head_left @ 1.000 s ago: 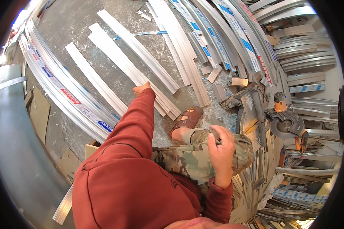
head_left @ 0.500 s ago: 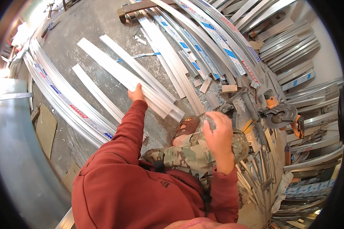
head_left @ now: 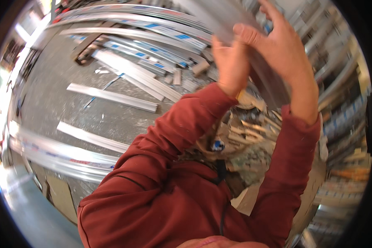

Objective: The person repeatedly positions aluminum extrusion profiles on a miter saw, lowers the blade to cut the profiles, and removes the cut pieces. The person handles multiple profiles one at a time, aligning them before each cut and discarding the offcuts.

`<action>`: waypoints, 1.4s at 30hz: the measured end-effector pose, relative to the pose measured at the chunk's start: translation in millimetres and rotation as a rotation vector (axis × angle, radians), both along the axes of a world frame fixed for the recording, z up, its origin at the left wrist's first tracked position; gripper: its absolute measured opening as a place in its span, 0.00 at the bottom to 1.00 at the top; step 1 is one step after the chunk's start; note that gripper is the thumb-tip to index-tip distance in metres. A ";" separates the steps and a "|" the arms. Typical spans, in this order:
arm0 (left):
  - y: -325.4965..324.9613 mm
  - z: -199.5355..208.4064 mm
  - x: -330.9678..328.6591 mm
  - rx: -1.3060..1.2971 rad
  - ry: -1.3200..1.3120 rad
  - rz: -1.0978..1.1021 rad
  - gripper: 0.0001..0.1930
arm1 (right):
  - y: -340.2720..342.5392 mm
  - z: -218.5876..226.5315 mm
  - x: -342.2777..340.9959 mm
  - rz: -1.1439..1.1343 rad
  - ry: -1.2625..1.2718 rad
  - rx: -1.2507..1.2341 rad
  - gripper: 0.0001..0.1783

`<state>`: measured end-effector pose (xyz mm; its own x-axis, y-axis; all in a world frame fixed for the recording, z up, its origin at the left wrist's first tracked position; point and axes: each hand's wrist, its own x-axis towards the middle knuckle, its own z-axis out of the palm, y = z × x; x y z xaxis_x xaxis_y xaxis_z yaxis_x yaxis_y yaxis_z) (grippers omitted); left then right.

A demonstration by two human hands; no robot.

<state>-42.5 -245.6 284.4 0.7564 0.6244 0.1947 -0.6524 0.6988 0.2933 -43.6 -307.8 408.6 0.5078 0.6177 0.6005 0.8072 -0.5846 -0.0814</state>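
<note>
Since the earlier frame I have raised both hands: left hand (head_left: 231, 66) and right hand (head_left: 283, 49) clasp a blurred aluminium profile (head_left: 260, 70); a loose grip risks dropping it on the floor (head_left: 62, 107).

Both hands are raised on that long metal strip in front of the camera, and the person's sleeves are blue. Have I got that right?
Not quite. The sleeves are red, not blue, as the head view shows. The rest holds: the left hand and the right hand are both raised on the long metal strip, which is blurred.
</note>
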 end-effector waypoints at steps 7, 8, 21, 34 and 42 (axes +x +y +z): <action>-236.8 -1.9 -77.2 0.283 -0.005 -0.539 0.23 | -168.4 20.5 -5.8 -0.407 0.236 0.281 0.46; -250.7 -17.8 -86.4 0.396 0.025 -0.514 0.23 | -191.0 7.7 -7.0 -0.451 0.269 0.393 0.44; -169.1 -102.1 -11.5 0.992 0.173 -0.811 0.17 | -406.9 -317.6 -110.6 -0.920 0.858 0.781 0.34; -91.9 -222.9 36.6 0.962 0.663 -0.687 0.10 | -439.5 -577.6 -179.2 -1.260 0.979 0.129 0.30; -109.6 -226.8 47.0 1.050 0.606 -0.700 0.14 | -508.5 -603.8 -197.4 -1.101 0.968 0.939 0.29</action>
<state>4.5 -355.2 57.6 0.9802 -0.1447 -0.1350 0.1506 0.1035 0.9832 -241.0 -816.3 -195.2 0.7777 -0.5861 -0.2271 -0.4436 -0.2558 -0.8589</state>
